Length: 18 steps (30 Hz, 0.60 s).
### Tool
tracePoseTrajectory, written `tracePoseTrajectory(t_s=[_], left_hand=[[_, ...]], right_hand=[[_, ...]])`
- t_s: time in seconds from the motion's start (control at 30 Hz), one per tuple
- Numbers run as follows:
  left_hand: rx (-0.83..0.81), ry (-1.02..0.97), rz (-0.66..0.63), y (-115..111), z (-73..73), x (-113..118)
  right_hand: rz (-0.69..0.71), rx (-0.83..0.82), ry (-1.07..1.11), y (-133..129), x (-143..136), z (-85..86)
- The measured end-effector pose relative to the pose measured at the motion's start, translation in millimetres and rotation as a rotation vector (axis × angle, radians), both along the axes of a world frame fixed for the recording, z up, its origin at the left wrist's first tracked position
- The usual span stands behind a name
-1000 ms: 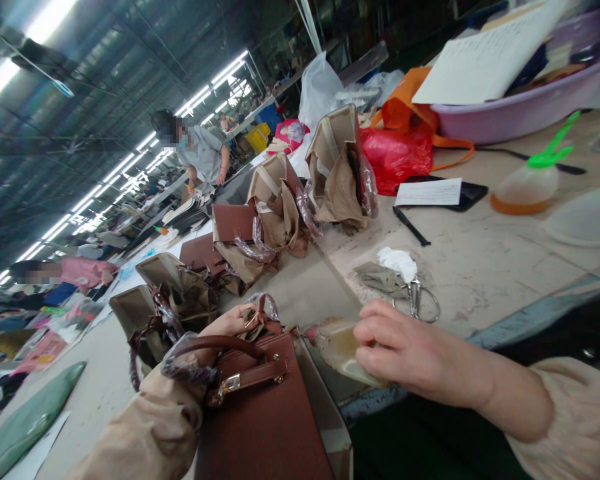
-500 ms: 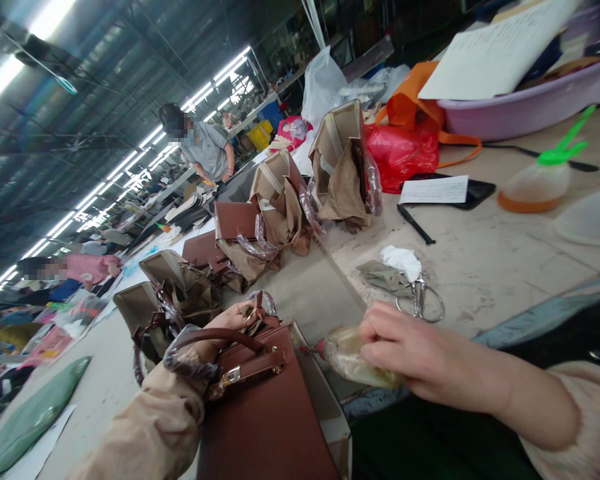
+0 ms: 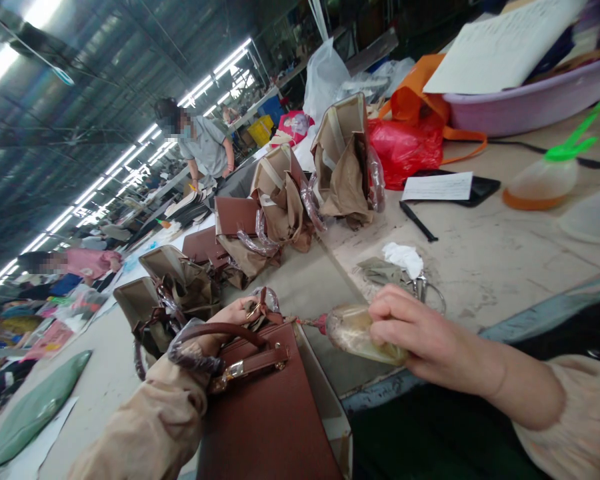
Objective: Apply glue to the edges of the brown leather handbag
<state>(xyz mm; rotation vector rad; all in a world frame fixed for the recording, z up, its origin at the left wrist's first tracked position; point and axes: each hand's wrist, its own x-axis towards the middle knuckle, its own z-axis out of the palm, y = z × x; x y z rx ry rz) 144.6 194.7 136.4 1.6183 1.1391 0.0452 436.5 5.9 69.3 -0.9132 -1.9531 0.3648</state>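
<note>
A brown handbag stands at the table's near edge, its top handle looped over my left wrist. My left hand reaches past that handle and pinches a brown leather strap with a gold-coloured fitting, near the bag's top edge. My right hand is wrapped round a soft yellowish glue bottle, tilted on its side. Its reddish neck and thin nozzle point left at the bag's top edge. Whether the nozzle's tip touches the bag I cannot tell.
Several unfinished brown bags stand behind. To the right are scissors under a white wad, a phone with paper, a green-capped bottle and a purple basin. A green packet lies left. A co-worker stands across the table.
My right hand has raised the glue bottle slightly and levelled it, bringing its nozzle up to the bag's top edge. My left hand keeps its pinch on the strap.
</note>
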Motion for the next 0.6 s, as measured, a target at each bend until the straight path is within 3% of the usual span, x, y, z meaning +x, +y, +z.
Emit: tracePoseTrajectory(t_s=[0.13, 0.4, 0.6], left_hand=[[0.002, 0.010, -0.051, 8.3, -11.8, -7.7], [-0.078, -0.100, 0.000, 13.8, -20.0, -14.6], [-0.010, -0.024, 0.038, 12.7, -15.7, -7.2]], right_hand=[[0.032, -0.051, 0.053, 1.2, 3.9, 2.7], [0.100, -0.186, 0.021, 1.5, 8.0, 4.1], [0.055, -0.135, 0.099, 4.0, 6.2, 0.1]])
